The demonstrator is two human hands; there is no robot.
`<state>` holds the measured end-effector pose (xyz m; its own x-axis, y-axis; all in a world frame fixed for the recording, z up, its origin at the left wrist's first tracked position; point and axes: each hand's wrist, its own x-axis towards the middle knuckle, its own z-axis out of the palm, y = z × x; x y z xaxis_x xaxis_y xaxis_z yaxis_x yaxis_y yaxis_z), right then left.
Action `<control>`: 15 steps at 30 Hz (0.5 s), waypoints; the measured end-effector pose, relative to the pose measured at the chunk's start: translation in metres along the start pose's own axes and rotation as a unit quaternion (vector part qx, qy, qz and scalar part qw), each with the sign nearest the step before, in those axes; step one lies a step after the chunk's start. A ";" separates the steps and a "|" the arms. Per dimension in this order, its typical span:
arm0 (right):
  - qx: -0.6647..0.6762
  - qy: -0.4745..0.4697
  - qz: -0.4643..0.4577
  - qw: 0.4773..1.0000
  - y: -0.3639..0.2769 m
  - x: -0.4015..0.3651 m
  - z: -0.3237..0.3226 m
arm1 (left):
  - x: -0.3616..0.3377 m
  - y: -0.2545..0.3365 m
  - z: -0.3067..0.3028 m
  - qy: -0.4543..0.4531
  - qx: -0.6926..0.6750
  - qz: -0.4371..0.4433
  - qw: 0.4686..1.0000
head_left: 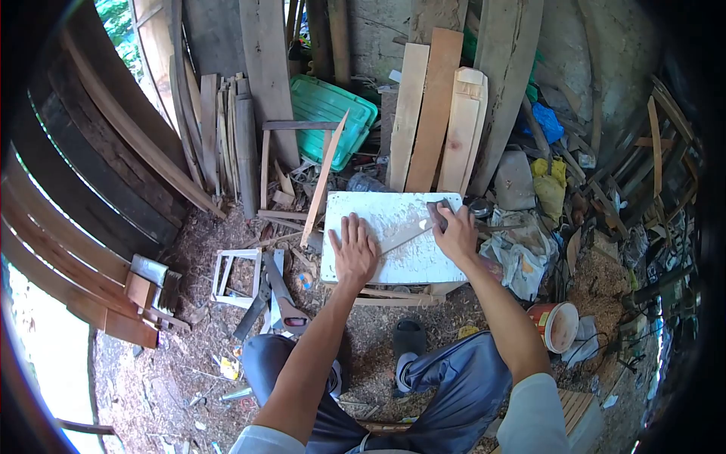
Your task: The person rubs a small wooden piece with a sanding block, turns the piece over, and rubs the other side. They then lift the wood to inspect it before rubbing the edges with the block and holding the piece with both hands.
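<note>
A white, scuffed board [363,203] lies flat in front of my knees, with a slim grey blade-like piece [403,236] resting slantwise on it. My left hand [354,248] lies flat with its fingers stretched forward, over the lower left end of that piece. At the board's right side, my right hand [457,233] is closed round a dark handle [437,212] at the upper right end of the piece. The palm side of each hand is hidden.
Planks [434,113] lean at the back beside a green plastic lid [333,117]. Left of the board, a handsaw [291,312] lies near a small wooden frame [234,276]. A white bucket [561,327] stands at the right, near plastic bags [522,253]. Wood shavings cover the ground.
</note>
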<state>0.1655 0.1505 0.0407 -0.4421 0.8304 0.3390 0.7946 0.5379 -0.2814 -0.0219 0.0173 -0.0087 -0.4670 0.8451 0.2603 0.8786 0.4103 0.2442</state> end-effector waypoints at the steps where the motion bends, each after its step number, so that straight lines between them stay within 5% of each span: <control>1: -0.006 0.000 0.012 1.000 -0.001 -0.004 -0.003 | 0.001 0.000 -0.003 0.000 -0.002 -0.003 1.000; 3: 0.067 0.018 -0.047 0.997 -0.009 -0.017 0.016 | 0.000 0.004 -0.008 -0.012 -0.016 -0.007 1.000; 7: 0.160 -0.100 -0.171 0.967 -0.058 -0.053 -0.003 | 0.000 0.002 -0.002 0.002 -0.020 -0.006 1.000; 9: 0.151 -0.138 -0.157 0.966 -0.052 -0.043 -0.012 | 0.000 -0.001 0.002 0.006 -0.019 -0.003 1.000; 15: 0.021 -0.004 0.027 0.999 -0.003 -0.005 -0.002 | 0.000 0.000 -0.003 0.009 -0.013 -0.002 1.000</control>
<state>0.1663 0.1447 0.0420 -0.4017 0.8597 0.3155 0.7992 0.4973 -0.3375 -0.0221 0.0162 -0.0063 -0.4716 0.8374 0.2762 0.8744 0.4038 0.2688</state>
